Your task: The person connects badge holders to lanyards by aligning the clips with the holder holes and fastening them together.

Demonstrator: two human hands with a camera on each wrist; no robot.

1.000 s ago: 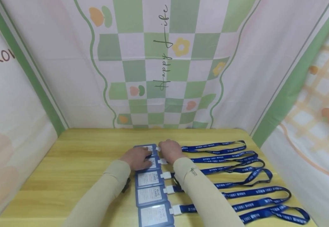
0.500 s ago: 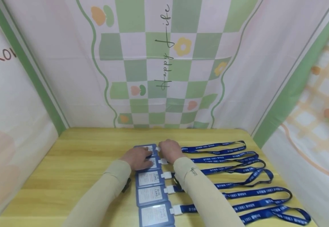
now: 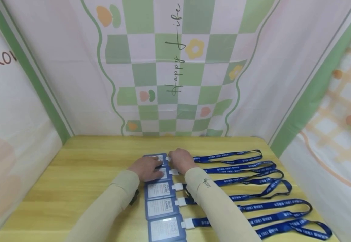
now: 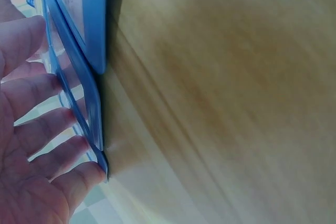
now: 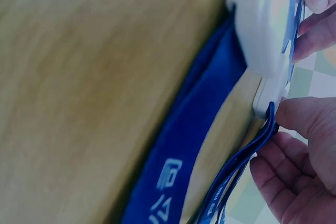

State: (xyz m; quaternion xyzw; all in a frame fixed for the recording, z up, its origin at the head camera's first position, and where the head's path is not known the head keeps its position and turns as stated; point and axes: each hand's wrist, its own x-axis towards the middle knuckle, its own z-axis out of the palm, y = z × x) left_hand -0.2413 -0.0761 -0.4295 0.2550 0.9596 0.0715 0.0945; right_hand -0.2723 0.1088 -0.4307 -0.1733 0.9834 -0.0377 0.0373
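Note:
Blue badge holders (image 3: pixel 160 190) with white cards lie in a column down the table, each joined by a white clip (image 3: pixel 177 187) to a dark blue lanyard. My left hand (image 3: pixel 146 169) rests over the two farthest holders; in the left wrist view its spread fingers touch the edge of a badge holder (image 4: pixel 93 14). At the column's far end, my right hand (image 3: pixel 182 161) pinches the farthest lanyard (image 3: pixel 220 156) beside its clip. The right wrist view has thumb and fingers at that strap (image 5: pixel 251 144), just below a white clip (image 5: pixel 270 95). The hand partly hides the pinch.
Several lanyards (image 3: pixel 273 204) stretch rightward in loops across the wooden table (image 3: pixel 81 174). The right sleeve (image 3: pixel 220 205) passes above the nearer straps. A patterned cloth (image 3: pixel 169 67) hangs behind the table, with more cloth at both sides.
Both hands keep the same places at the far holders and lanyard. Only a very slight shift of the head view shows.

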